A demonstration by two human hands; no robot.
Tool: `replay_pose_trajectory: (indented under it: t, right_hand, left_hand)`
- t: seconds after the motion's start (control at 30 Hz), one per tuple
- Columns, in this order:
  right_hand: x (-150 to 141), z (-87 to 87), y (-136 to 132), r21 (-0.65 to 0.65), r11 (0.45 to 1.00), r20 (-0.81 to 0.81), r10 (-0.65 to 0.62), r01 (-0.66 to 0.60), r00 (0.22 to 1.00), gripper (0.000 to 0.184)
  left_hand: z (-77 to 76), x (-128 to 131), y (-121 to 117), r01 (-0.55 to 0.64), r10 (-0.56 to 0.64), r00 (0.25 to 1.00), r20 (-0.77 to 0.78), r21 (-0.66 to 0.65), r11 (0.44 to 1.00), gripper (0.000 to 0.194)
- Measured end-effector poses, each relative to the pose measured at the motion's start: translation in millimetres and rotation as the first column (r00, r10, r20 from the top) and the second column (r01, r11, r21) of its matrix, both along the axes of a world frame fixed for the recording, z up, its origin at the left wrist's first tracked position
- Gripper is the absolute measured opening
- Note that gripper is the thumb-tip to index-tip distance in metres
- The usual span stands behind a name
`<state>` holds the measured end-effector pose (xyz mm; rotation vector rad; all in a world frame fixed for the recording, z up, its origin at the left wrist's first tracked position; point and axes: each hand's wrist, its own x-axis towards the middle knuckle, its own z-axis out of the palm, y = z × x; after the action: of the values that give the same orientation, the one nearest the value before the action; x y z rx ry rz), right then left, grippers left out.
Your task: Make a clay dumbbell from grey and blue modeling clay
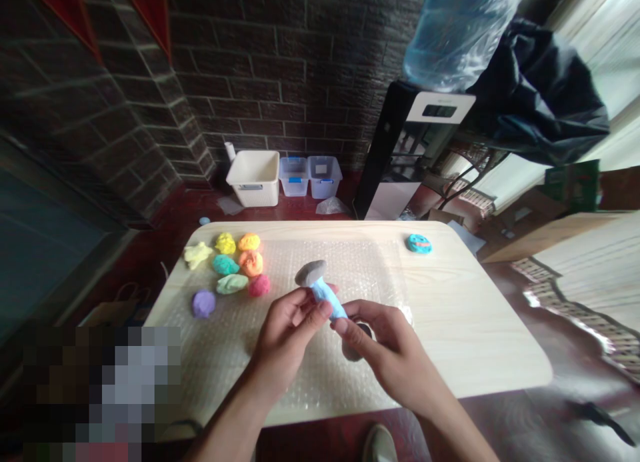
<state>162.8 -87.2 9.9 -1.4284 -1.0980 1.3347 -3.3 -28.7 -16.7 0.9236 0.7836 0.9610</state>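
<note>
Left hand (287, 339): at 7 o'clock on the table, wrapped around the blue modelling clay (327, 299); its left fingers (295, 301) curl closely together, with the thumb pressed onto the clay.

Right hand (387, 349): at 5 o'clock, its right fingers (363, 312) curve over the clay's lower end, with thumb and forefinger pinching it.

Held piece: the blue clay sits between both hands, above the table's middle, with an upper gray lump (311, 273) capping its 11 o'clock end and a lower gray lump (353, 351) at its 5 o'clock end.

Table: a pale wood-grain table (480, 329) carries a bubble wrap sheet (220, 362) under the hands.

Clay cluster: at 10 o'clock, near the table's far edge, lie a yellow star (197, 254), a yellow lump (225, 243), two orange lumps (249, 242), a teal lump (225, 265), a mint lump (233, 283), a red-pink lump (259, 285) and a purple lump (203, 303).

Lone clay: a teal disc with an orange stripe (419, 243) rests at 1 o'clock on bare wood.

Beyond the table: a white basket (253, 179) and two clear plastic bins (310, 179) stand against a brick wall (280, 69).
</note>
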Motion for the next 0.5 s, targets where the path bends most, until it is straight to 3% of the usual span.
replay_pose_trajectory:
  t: [0.23, 0.5]
  right_hand:
    - [1.8, 5.9, -1.8, -0.079, 0.996, 0.005, -0.034, 0.034, 0.999, 0.051]
    - [1.6, 10.5, -0.8, -0.104, 0.993, 0.027, -0.046, 0.048, 0.999, 0.054]
  left_hand:
    - [7.3, 3.6, -0.5, 0.052, -0.046, 0.994, -0.097, 0.059, 0.997, 0.031]
    - [1.5, 3.9, 0.4, 0.071, -0.064, 0.995, -0.079, 0.085, 0.994, 0.029]
